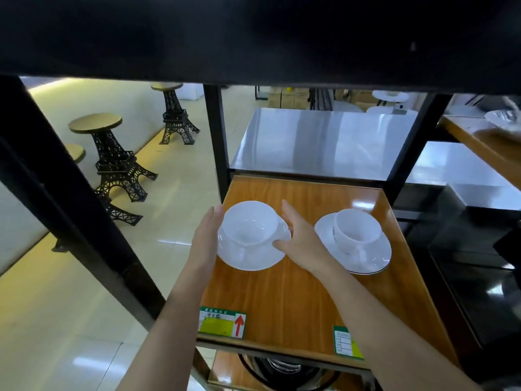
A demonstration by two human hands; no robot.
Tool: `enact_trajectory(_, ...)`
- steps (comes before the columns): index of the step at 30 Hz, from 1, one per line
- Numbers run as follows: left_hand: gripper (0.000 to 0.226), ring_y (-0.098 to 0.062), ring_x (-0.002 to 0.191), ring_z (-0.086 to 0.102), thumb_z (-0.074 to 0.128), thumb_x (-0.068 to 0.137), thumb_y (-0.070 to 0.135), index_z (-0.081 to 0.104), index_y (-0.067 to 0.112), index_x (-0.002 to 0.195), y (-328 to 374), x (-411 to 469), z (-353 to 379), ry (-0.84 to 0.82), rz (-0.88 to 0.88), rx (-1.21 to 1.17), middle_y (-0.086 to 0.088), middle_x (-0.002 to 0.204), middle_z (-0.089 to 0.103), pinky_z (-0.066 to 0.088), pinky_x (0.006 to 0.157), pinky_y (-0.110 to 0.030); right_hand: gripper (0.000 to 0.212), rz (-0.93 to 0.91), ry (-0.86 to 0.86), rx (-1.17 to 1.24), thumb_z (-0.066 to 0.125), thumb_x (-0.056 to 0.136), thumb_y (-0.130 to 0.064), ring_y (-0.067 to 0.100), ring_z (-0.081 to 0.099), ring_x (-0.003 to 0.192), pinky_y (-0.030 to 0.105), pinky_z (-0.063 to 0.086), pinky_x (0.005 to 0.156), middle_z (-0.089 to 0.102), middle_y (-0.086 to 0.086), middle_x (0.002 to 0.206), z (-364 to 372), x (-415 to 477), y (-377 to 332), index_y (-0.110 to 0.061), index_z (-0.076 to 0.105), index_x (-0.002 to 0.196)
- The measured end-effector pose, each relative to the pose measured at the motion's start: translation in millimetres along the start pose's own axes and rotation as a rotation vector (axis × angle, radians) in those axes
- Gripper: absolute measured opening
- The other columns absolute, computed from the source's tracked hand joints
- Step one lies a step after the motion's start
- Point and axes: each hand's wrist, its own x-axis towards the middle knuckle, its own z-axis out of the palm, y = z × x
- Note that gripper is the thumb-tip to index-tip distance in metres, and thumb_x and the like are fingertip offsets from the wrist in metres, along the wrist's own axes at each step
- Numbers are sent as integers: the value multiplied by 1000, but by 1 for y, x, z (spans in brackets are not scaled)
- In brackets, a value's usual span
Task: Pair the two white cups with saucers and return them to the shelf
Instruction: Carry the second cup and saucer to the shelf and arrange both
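A white cup [251, 224] stands in a white saucer [248, 258] at the left of the wooden shelf board [282, 300]. My left hand [207, 235] lies flat against this saucer's left edge with the fingers stretched forward. On the other side, my right hand [301, 241] rests against the right edge, its thumb on the rim. I cannot tell whether the saucer rests on the board or sits just above it. A second white cup [356, 230] sits in its own saucer [375, 258] at the right of the board, apart from both hands.
A dark upper shelf [253, 38] hangs low overhead, and a black frame post [217, 136] stands behind the left cup. Green labels [221, 322] mark the front edge. A steel table [324, 136] lies behind, tower-shaped stools [112, 153] to the left, and metal ware [282, 371] below.
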Motion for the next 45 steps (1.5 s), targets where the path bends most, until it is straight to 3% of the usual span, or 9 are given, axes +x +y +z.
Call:
enact_trajectory(4,51,-10,105,60,30,95,51,57,20,125,-3,-3,-2,-139,-2,-38,3,121,62,45,72,-18,93,49,-89,6,62,82,0,23,26,142,42,32,111,26,0,155,11,5,0,-24,5,150)
enact_trajectory(17,54,-10,104,58,34,92,56,52,24,132,-5,-1,-5,-211,16,32,1,126,58,43,73,-17,86,33,-80,37,59,84,2,23,25,142,44,31,112,22,0,156,12,6,-2,-25,11,149)
enact_trajectory(21,53,-12,111,55,33,92,56,53,23,127,-8,-2,-6,-154,-1,36,3,126,57,42,80,-23,70,11,182,6,60,86,-10,21,38,133,41,40,107,36,1,147,18,-1,2,-23,25,145)
enact_trajectory(23,32,-8,98,52,35,98,42,56,20,106,-9,-4,-5,10,-15,50,7,108,56,38,79,-23,53,41,372,-53,57,90,-21,20,54,114,34,51,91,53,4,127,20,-6,5,-19,36,138)
enact_trajectory(25,30,-10,95,49,42,97,36,54,17,117,-14,-4,-7,138,-54,142,6,104,52,37,79,-25,40,84,447,-162,51,92,-32,18,60,94,28,51,74,59,2,102,21,-10,9,-15,43,128)
enact_trajectory(27,48,-17,105,50,51,93,33,40,13,136,-23,-1,-12,165,-84,251,-1,115,54,40,89,-32,40,142,430,-229,49,91,-40,16,60,86,29,52,69,58,-1,94,24,-14,14,-15,45,122)
enact_trajectory(32,48,-29,110,55,59,86,27,43,19,130,-41,5,-17,106,-70,436,1,102,58,38,104,-54,49,250,323,-247,53,88,-44,21,62,96,32,52,73,62,4,109,29,-17,20,-14,43,126)
enact_trajectory(41,38,-26,111,56,59,87,27,53,24,124,-48,4,-22,80,4,450,4,106,61,36,106,-54,41,208,287,-338,50,92,-36,19,62,98,33,53,80,63,2,109,31,-20,19,-16,46,128)
enact_trajectory(45,38,-22,116,52,57,90,35,53,26,127,-45,2,-22,64,40,517,2,114,63,21,112,-45,38,202,312,-321,48,94,-34,19,62,94,30,52,75,64,3,106,31,-21,22,-15,47,126)
